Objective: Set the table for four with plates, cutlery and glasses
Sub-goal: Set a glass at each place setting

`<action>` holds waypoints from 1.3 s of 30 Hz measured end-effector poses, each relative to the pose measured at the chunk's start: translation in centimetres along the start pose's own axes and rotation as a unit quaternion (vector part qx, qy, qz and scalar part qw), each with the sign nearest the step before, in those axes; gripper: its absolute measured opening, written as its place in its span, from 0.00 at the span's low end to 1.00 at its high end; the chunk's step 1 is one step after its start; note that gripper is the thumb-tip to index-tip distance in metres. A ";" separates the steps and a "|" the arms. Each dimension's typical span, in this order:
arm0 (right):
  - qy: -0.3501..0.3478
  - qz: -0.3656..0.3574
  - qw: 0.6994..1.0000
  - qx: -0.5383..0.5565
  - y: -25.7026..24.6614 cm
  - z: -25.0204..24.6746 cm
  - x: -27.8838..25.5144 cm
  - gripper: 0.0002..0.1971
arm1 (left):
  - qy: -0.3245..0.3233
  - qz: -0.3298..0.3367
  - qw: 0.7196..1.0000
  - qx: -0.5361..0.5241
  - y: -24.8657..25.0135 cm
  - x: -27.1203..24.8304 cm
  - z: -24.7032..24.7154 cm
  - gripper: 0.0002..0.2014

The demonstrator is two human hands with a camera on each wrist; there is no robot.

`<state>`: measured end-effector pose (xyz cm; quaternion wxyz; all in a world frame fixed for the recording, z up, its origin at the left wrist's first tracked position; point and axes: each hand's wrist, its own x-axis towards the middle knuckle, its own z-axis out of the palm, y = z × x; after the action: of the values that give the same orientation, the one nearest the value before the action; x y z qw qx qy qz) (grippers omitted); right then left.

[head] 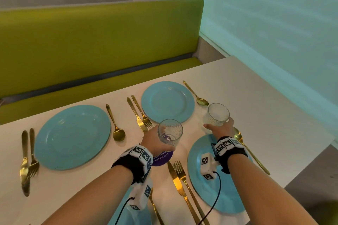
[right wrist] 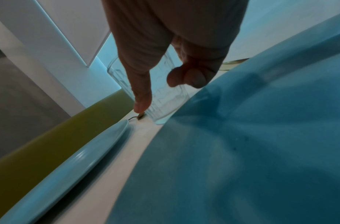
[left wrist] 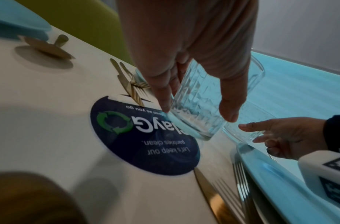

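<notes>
Two clear ribbed glasses are in my hands. My left hand [head: 157,140] grips one glass [head: 170,131] from the side and holds it tilted over the purple round sticker [head: 161,157]; in the left wrist view this glass [left wrist: 198,109] hangs just off the tabletop. My right hand [head: 221,129] grips the other glass [head: 217,115] between the far right blue plate [head: 167,101] and the near right blue plate [head: 201,188]. In the right wrist view that glass [right wrist: 165,97] has its base at or just above the table. A third blue plate [head: 72,136] lies far left.
Gold cutlery flanks each plate: knife and fork [head: 139,113], spoon [head: 196,94], spoon [head: 115,124], knife and fork [head: 27,160], knife and fork [head: 181,184]. A green bench [head: 91,42] runs behind the white table [head: 256,97]. Part of a fourth blue plate [head: 118,213] shows under my left forearm.
</notes>
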<state>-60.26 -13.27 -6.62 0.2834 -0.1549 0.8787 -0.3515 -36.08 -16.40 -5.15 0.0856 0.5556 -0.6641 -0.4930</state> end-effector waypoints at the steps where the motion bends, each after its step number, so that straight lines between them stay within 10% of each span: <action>1: -0.001 0.002 1.000 -0.002 0.0 -0.2 -0.1 0.55 | -0.003 0.001 1.000 0.002 0.0 0.0 0.2 0.42; 19: -0.005 -0.027 1.000 0.015 2.9 -1.9 -5.7 0.51 | 0.010 -0.033 0.999 0.006 -0.7 -2.6 0.2 0.55; 32: 0.013 -0.084 0.995 -0.054 4.7 2.4 -25.8 0.33 | 0.040 -0.015 0.999 -0.006 -12.7 -18.9 -8.2 0.30; 39: -0.134 -0.132 0.974 -0.127 4.7 12.8 -39.5 0.23 | -0.021 -0.073 0.996 0.045 -22.2 -27.0 -13.8 0.04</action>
<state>-21.55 1.87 -2.19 0.3277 -0.3495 0.8421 -0.2477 -2.52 0.36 -3.16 0.0105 0.5958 -0.6445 -0.4790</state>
